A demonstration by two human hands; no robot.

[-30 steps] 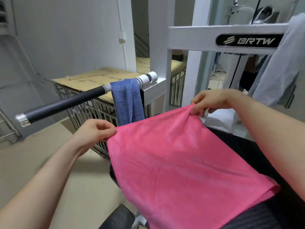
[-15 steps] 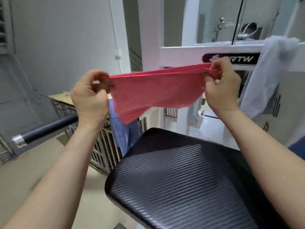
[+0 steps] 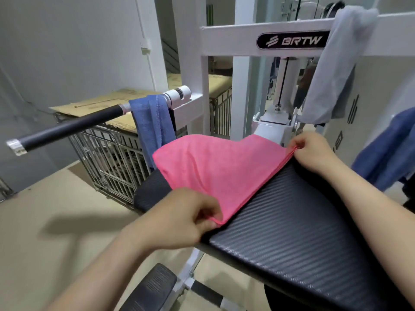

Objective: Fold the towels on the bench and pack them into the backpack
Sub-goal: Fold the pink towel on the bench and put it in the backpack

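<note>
Grey wall (image 3: 67, 52) and a white gym machine (image 3: 235, 39) stand behind the black bench pad (image 3: 292, 232). On this pad the left hand (image 3: 179, 218) pinches the near corner of the folded pink towel (image 3: 215, 171), and the right hand (image 3: 314, 151) pinches the far corner. Beyond the pad, a blue towel (image 3: 152, 124) hangs over a bar (image 3: 67, 129), and a grey towel (image 3: 332, 70) hangs over the machine.

So the worktop (image 3: 292, 232) was a black padded thing with a ribbed, carbon-fibre-looking cover. The only thing lying on it was the pink towel (image 3: 213, 171), doubled over into layers. It covered the far-left part, with its stacked edge running diagonally across the pad, and the near-right half of the padding was left bare.
</note>
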